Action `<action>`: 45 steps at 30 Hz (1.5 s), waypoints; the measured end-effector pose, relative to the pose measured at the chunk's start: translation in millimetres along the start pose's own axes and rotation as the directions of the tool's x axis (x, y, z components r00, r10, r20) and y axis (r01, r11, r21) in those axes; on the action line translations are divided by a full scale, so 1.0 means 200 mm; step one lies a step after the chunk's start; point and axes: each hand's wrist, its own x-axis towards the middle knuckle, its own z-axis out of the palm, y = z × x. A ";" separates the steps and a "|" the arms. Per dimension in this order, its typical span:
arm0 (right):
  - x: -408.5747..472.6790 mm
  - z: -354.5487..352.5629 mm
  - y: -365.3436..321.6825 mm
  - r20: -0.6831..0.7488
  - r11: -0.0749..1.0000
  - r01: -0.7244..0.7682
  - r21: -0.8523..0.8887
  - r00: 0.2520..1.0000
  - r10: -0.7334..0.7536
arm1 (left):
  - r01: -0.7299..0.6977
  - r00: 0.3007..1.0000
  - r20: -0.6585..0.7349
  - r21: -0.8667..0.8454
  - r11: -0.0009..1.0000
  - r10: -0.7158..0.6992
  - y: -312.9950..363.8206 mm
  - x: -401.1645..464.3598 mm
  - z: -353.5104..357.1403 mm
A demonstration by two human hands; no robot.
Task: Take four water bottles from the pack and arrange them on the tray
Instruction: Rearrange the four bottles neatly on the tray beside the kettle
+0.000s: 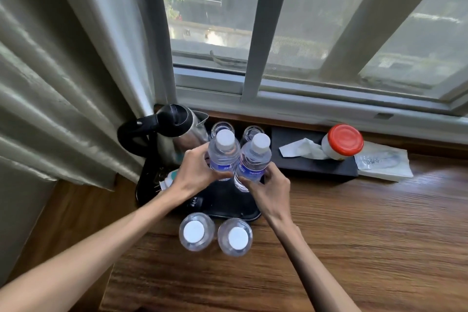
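My left hand (196, 172) grips a clear water bottle (224, 152) with a white cap and blue label. Beside it, my right hand (269, 189) grips a second such bottle (253, 159). Both bottles are upright over the black tray (228, 206), side by side and nearly touching; I cannot tell whether they rest on it. Two more white-capped bottles (196, 234) (235, 237) stand upright on the wooden table just in front of the tray's near edge. No pack is in view.
A steel kettle with a black handle (174, 132) and two glasses (222, 127) (253, 132) occupy the tray's back. To the right lie a black tissue box (314, 162), a red-lidded jar (343, 142) and a white packet (382, 162). A curtain hangs at left; a window sill runs behind.
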 end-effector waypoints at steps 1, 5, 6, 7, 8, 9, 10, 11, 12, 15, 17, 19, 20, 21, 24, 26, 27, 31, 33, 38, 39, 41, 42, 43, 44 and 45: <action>0.01 0.01 0.01 0.004 1.000 -0.008 -0.005 1.000 0.008 | 0.007 1.000 -0.010 0.001 1.000 -0.007 -0.01 0.00 0.01; 0.07 0.04 0.05 0.017 0.999 -0.034 -0.038 0.999 0.035 | 0.059 0.997 -0.047 -0.003 0.998 -0.059 -0.07 0.03 0.08; 0.07 0.04 0.06 0.015 0.998 -0.036 -0.045 0.999 0.037 | 0.077 0.996 -0.055 -0.005 0.997 -0.077 -0.08 0.03 0.10; 0.08 0.05 0.07 0.012 0.998 -0.037 -0.048 0.999 0.038 | 0.092 0.994 -0.063 -0.004 0.996 -0.092 -0.10 0.04 0.11; 0.09 0.05 0.08 0.008 0.998 -0.037 -0.047 0.999 0.037 | 0.105 0.992 -0.069 -0.005 0.994 -0.105 -0.12 0.04 0.12; 0.10 0.06 0.09 0.005 0.998 -0.035 -0.045 0.999 0.035 | 0.111 0.991 -0.071 -0.006 0.994 -0.111 -0.12 0.05 0.13; 0.10 0.06 0.10 0.002 0.999 -0.032 -0.041 0.999 0.032 | 0.114 0.991 -0.072 -0.006 0.993 -0.114 -0.13 0.05 0.14; 0.11 0.07 0.10 -0.001 0.999 -0.028 -0.038 1.000 0.028 | 0.120 0.990 -0.073 -0.007 0.993 -0.120 -0.14 0.06 0.15; 0.12 0.07 0.11 -0.009 0.999 -0.023 -0.036 1.000 0.022 | 0.131 0.988 -0.076 -0.017 0.991 -0.132 -0.14 0.06 0.15; 0.16 0.10 0.13 -0.049 0.998 0.015 -0.069 0.999 -0.018 | 0.155 0.984 -0.085 -0.051 0.987 -0.159 -0.16 0.08 0.15; 0.17 0.11 0.14 -0.068 0.995 0.029 -0.093 0.997 -0.036 | 0.168 0.982 -0.085 -0.039 0.985 -0.171 -0.17 0.09 0.15; 0.18 0.12 0.16 -0.071 0.997 0.027 -0.075 0.997 -0.033 | 0.176 0.980 -0.090 -0.002 0.984 -0.175 -0.17 0.09 0.15; 0.18 0.12 0.17 -0.072 0.997 0.027 -0.067 0.997 -0.031 | 0.173 0.981 -0.092 0.019 0.985 -0.170 -0.16 0.08 0.15; 0.18 0.12 0.18 -0.075 0.997 0.030 -0.066 0.997 -0.035 | 0.168 0.982 -0.095 0.038 0.985 -0.164 -0.15 0.08 0.15; 0.16 0.13 0.20 -0.100 0.996 0.053 -0.068 0.993 -0.060 | 0.167 0.982 -0.108 0.088 0.982 -0.157 -0.14 0.08 0.17; 0.17 0.15 0.20 -0.117 0.995 0.065 -0.072 0.990 -0.073 | 0.165 0.980 -0.128 0.101 0.981 -0.152 -0.15 0.10 0.18; 0.17 0.15 0.19 -0.122 0.995 0.066 -0.072 0.990 -0.074 | 0.169 0.978 -0.138 0.101 0.981 -0.154 -0.14 0.10 0.18; 0.17 0.16 0.18 -0.113 0.991 0.079 -0.109 0.989 -0.092 | 0.194 0.974 -0.140 0.088 0.977 -0.180 -0.17 0.10 0.20; 0.16 0.16 0.18 -0.104 0.991 0.071 -0.113 0.991 -0.083 | 0.213 0.970 -0.139 0.074 0.974 -0.201 -0.19 0.09 0.20; 0.15 0.11 0.17 -0.042 0.997 -0.017 0.069 0.999 0.020 | 0.239 0.970 -0.052 0.027 0.971 -0.237 -0.20 0.08 0.17; 0.13 0.08 0.15 -0.025 0.994 -0.035 0.102 0.999 0.038 | 0.240 0.971 -0.009 0.010 0.971 -0.240 -0.21 0.07 0.15; 0.08 0.03 0.14 -0.042 0.996 -0.034 0.086 0.998 0.038 | 0.262 0.962 0.084 -0.008 0.965 -0.261 -0.20 0.05 0.11; 0.04 -0.01 0.14 -0.068 0.998 -0.018 0.053 0.997 0.021 | 0.284 0.951 0.132 -0.006 0.959 -0.280 -0.20 0.04 0.08; -0.01 -0.04 0.13 -0.086 1.000 0.004 0.014 0.996 -0.003 | 0.302 0.940 0.165 0.007 0.953 -0.299 -0.19 0.01 0.04; -0.06 -0.07 0.12 -0.085 0.999 0.023 -0.025 0.996 -0.025 | 0.305 0.936 0.176 0.020 0.952 -0.304 -0.18 -0.03 -0.01; -0.12 -0.10 0.12 -0.059 0.998 0.034 -0.053 0.998 -0.037 | 0.293 0.942 0.162 0.036 0.956 -0.294 -0.19 -0.07 -0.06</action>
